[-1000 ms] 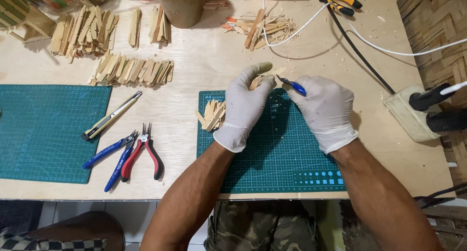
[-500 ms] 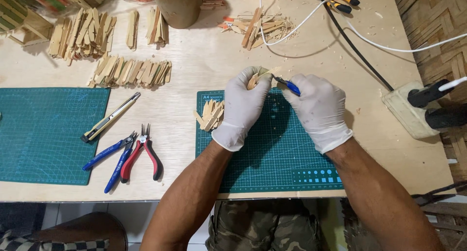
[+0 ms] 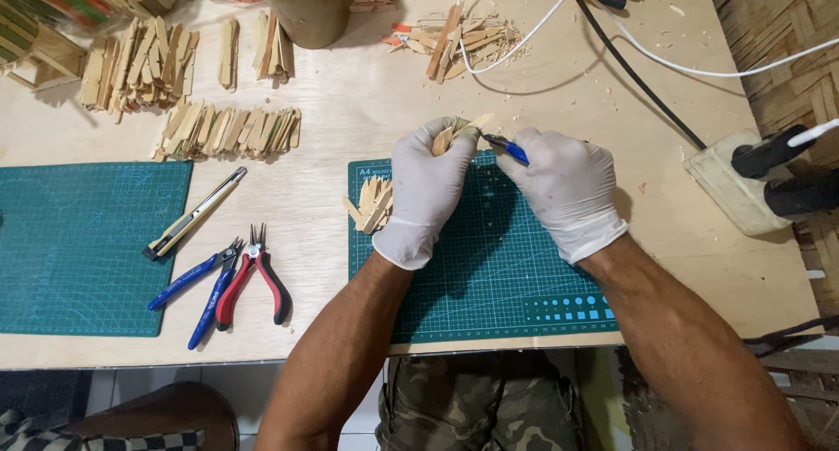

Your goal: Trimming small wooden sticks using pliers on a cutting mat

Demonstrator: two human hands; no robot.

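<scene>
Both hands wear white gloves and meet over the far edge of a green gridded cutting mat (image 3: 489,276). The left hand (image 3: 426,189) is closed around a few thin pale wooden sticks (image 3: 447,136), whose ends fan out above its fingers. The right hand (image 3: 564,184) is curled tight round a small blue-handled knife (image 3: 507,147), its tip pointing left and touching the sticks just where the left fingers grip them.

Just left of the left hand, at the mat's edge, lies a small heap of cut wooden pieces (image 3: 371,204). Further left on the pale wooden tabletop (image 3: 350,110) rest red-handled pliers (image 3: 255,281) touching blue-handled pliers (image 3: 201,285), and beyond them a slim yellow and grey utility knife (image 3: 194,213) lying slantwise. Left again sits a second green cutting mat (image 3: 83,241).

Beyond the left hand, a row of flat wooden sticks (image 3: 232,129) lies side by side, with looser piles of sticks (image 3: 135,62) further off to the left. Straight ahead of the hands is a scatter of wood scraps (image 3: 459,38), with a white cable (image 3: 524,31) looping over it and a black cable (image 3: 638,71) running past to the right. Well right of the right hand a white power strip (image 3: 725,184) holds black plugs (image 3: 786,176).
</scene>
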